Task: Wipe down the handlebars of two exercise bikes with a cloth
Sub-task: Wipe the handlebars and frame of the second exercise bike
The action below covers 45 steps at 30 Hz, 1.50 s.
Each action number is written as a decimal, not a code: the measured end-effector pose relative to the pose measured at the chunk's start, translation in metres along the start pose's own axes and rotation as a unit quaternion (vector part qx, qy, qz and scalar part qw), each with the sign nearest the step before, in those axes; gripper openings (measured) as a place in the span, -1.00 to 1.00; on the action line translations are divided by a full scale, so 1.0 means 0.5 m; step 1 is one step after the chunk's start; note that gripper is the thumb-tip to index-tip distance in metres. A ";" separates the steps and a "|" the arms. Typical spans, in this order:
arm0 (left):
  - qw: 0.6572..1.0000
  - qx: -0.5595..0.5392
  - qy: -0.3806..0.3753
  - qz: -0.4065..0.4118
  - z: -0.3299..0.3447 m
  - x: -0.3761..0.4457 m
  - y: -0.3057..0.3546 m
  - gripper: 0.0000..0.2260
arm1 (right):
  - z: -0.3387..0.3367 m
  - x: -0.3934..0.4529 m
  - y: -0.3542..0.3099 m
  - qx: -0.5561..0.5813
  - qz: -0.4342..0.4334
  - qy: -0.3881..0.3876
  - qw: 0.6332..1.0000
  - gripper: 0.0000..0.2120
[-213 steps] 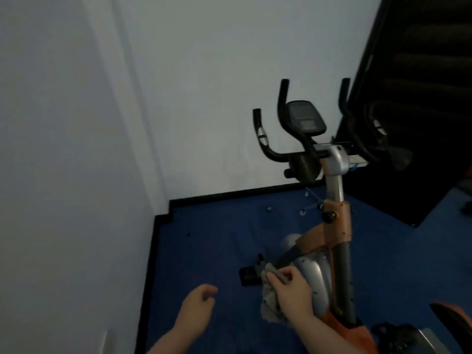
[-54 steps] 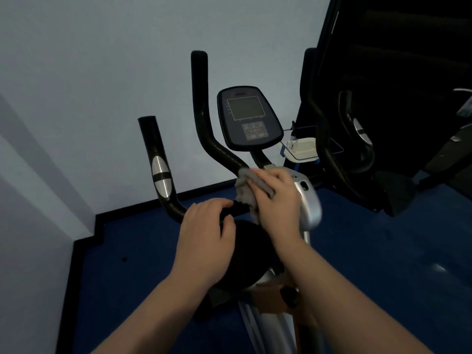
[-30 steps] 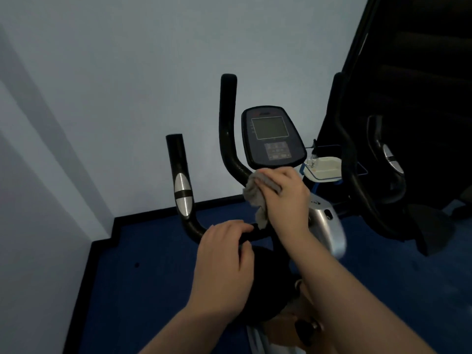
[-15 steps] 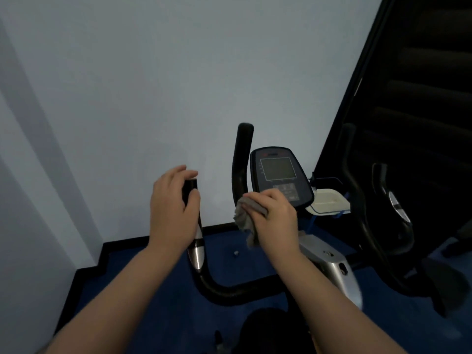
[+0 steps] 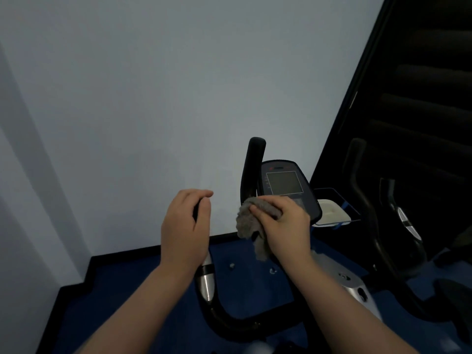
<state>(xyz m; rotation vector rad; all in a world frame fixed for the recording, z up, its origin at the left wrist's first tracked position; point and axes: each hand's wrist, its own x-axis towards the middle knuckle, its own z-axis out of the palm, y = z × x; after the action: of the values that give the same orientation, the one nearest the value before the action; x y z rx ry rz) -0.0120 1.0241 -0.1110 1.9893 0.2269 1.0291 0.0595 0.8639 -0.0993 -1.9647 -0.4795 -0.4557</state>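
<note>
An exercise bike stands right in front of me with black handlebars [image 5: 224,320] and a dark console screen [image 5: 283,183]. My left hand [image 5: 186,231] grips the top of the outer left handlebar upright, above its silver sensor band [image 5: 206,284]. My right hand [image 5: 283,226] holds a grey cloth [image 5: 251,226] wrapped round the inner left upright bar [image 5: 252,167], just left of the console. The right-side handlebars [image 5: 367,213] stand dark against the black background.
A pale wall fills the upper left, with a black skirting along the blue carpet [image 5: 143,282]. A dark staircase [image 5: 421,98] rises at the right. A white tray-like object [image 5: 332,213] sits behind the console. Small bits lie on the carpet.
Over the last second my left hand moved from the lower bend up to the top of the outer left upright. My right hand with the cloth stays on the inner upright; the view tilted upward.
</note>
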 end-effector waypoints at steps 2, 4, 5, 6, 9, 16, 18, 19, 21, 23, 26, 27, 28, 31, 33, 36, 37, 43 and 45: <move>1.000 -0.002 -0.005 0.001 -0.002 0.000 -0.007 -0.80 | -0.028 0.012 -0.002 0.006 0.028 0.047 0.998 -0.85; 1.000 -0.006 -0.006 0.008 -0.003 0.005 -0.010 -0.78 | -0.052 0.038 -0.022 0.007 -0.015 0.108 0.994 -0.83; 1.000 -0.011 -0.002 0.012 -0.003 0.010 -0.008 -0.76 | -0.055 0.052 -0.037 -0.004 -0.055 0.107 0.993 -0.84; 1.000 -0.014 0.001 0.014 -0.002 0.015 -0.006 -0.76 | -0.049 0.064 -0.049 -0.022 -0.084 0.075 0.993 -0.87; 1.000 -0.007 -0.009 0.019 -0.002 0.014 -0.004 -0.75 | -0.007 0.051 -0.052 -0.039 -0.071 -0.066 0.995 -0.87; 1.000 -0.007 -0.016 0.023 -0.007 0.024 -0.005 -0.72 | 0.005 0.090 -0.032 0.056 0.027 0.009 0.998 -0.84; 1.000 -0.006 -0.013 0.020 -0.007 0.019 -0.007 -0.71 | 0.026 0.080 -0.039 -0.013 0.005 0.038 0.999 -0.84; 1.000 -0.008 -0.012 0.020 -0.007 0.016 -0.007 -0.71 | 0.036 0.070 -0.039 -0.047 -0.018 0.057 0.997 -0.84; 1.000 -0.009 -0.017 0.024 -0.007 0.018 -0.005 -0.69 | 0.043 0.053 -0.040 -0.084 -0.049 0.091 0.991 -0.84; 0.999 -0.003 -0.023 0.027 -0.010 0.022 -0.005 -0.69 | 0.043 0.049 -0.043 -0.114 -0.081 0.081 0.987 -0.87; 1.000 -0.001 -0.021 0.019 -0.014 0.019 -0.009 -0.70 | 0.040 0.025 -0.041 -0.161 -0.144 0.021 0.976 -0.73; 1.000 -0.003 -0.020 0.018 -0.014 0.017 -0.009 -0.70 | 0.038 0.019 -0.039 -0.163 -0.149 0.003 0.975 -0.66; 1.000 -0.004 -0.018 0.018 -0.012 0.018 -0.007 -0.71 | 0.036 0.017 -0.039 -0.159 -0.147 -0.006 0.976 -0.64; 1.000 -0.006 -0.015 0.011 -0.007 0.025 0.000 -0.71 | 0.023 0.035 -0.043 -0.145 -0.138 -0.013 0.980 -0.77; 1.000 -0.002 -0.018 0.001 -0.009 0.018 -0.002 -0.71 | 0.003 0.024 -0.031 -0.152 -0.152 -0.065 0.975 -0.80; 1.000 0.002 -0.020 0.000 -0.010 0.006 -0.004 -0.71 | -0.049 -0.005 -0.009 -0.148 -0.182 -0.168 0.958 -0.79; 1.000 0.001 -0.020 0.002 -0.009 0.005 -0.002 -0.71 | -0.061 0.005 -0.013 -0.140 -0.171 -0.196 0.955 -0.80; 0.998 0.049 -0.041 0.023 -0.009 0.002 0.006 -0.74 | 0.017 0.065 -0.060 -0.110 -0.172 -0.025 0.979 -0.83; 0.996 0.070 -0.051 0.030 -0.009 -0.001 0.005 -0.73 | 0.017 0.042 -0.037 -0.130 -0.191 -0.071 0.970 -0.82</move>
<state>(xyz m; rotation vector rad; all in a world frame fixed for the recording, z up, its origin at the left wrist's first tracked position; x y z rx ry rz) -0.0159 1.0249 -0.1079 2.1803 0.1892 0.9686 0.0687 0.8821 -0.0779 -2.1712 -0.9388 -0.6470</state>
